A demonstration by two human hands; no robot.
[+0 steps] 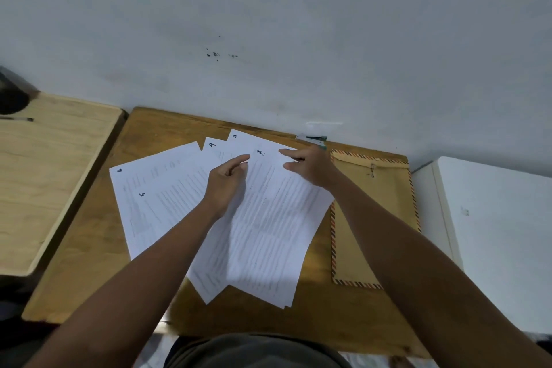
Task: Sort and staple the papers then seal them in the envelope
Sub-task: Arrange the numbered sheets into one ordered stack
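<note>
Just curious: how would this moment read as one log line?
stage: sorting | papers fanned on desk | both hands on sheets | envelope right, unused | stapler untouched

A fan of papers (263,218) lies spread on the middle of the desk (89,248), overlapping one another from left to right. The envelope (385,203) lies on the desk just right of the papers, its left edge under them. The stapler (312,138) sits at the far edge of the desk, against the wall (268,24), behind the papers. A second desk (44,173) stands to the left, with a pen (18,118) on its far part. A cabinet (493,233) stands to the right.
</note>
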